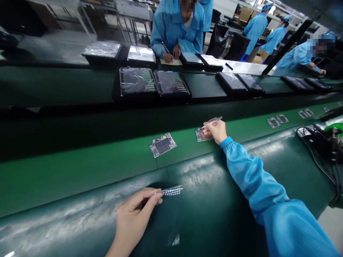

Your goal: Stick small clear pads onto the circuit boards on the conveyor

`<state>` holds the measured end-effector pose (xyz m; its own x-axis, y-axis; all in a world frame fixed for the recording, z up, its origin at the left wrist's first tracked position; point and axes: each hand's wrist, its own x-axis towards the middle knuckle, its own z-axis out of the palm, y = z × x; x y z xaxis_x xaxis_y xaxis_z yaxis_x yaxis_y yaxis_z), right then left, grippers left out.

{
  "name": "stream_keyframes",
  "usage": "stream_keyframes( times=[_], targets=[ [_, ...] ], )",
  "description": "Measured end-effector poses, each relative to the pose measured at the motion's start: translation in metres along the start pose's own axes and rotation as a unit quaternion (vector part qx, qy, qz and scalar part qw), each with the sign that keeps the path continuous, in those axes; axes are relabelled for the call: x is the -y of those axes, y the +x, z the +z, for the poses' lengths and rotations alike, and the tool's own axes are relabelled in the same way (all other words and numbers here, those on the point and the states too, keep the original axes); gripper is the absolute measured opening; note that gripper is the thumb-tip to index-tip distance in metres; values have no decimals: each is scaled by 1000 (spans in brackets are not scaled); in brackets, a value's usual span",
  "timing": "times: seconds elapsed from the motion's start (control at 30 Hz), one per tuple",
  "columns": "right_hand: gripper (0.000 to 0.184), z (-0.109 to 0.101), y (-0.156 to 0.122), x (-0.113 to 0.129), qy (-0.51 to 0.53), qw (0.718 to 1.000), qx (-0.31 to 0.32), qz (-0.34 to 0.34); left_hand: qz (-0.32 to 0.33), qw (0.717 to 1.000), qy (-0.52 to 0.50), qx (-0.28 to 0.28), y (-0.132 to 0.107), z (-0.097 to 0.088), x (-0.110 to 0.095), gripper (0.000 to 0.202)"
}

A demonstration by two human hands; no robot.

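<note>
My left hand [139,210], low in the middle of the head view, pinches a clear sheet with rows of small white stickers [172,192] above the dark green bench mat. Farther forward, my right hand [215,131] is closed around slim, pale tweezers [215,120]. Their tip points down at the upper left part of a circuit board [199,135]; whether it touches cannot be made out. The hand hides much of that board. To its left, a second circuit board [163,144] with a yellow spot lies flat on the green belt [107,157].
More circuit boards [273,122] lie along the belt to the right. Black trays with film-covered panels [138,81] stand on the shelf beyond. Cables [318,171] hang at the right edge. Across the line, a person in blue [177,28] holds a pen.
</note>
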<state>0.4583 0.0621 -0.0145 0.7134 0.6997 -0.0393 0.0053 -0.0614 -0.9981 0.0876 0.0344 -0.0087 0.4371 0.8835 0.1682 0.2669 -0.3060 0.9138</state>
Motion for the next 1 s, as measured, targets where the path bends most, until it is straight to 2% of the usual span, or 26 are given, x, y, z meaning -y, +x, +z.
stream_keyframes(
  times=[0.2, 0.57, 1.0],
  targets=[
    [32, -5, 1, 0, -8, 1000, 1, 2, 6, 1000, -14, 1, 0, -1, -1, 19],
    [34, -20, 7, -12, -38, 999, 9, -28, -9, 1000, 22, -2, 0, -2, 3, 25],
    [38, -31, -1, -2, -62, 998, 10, -33, -10, 1000, 13, -2, 1, -1, 5, 26]
  ],
)
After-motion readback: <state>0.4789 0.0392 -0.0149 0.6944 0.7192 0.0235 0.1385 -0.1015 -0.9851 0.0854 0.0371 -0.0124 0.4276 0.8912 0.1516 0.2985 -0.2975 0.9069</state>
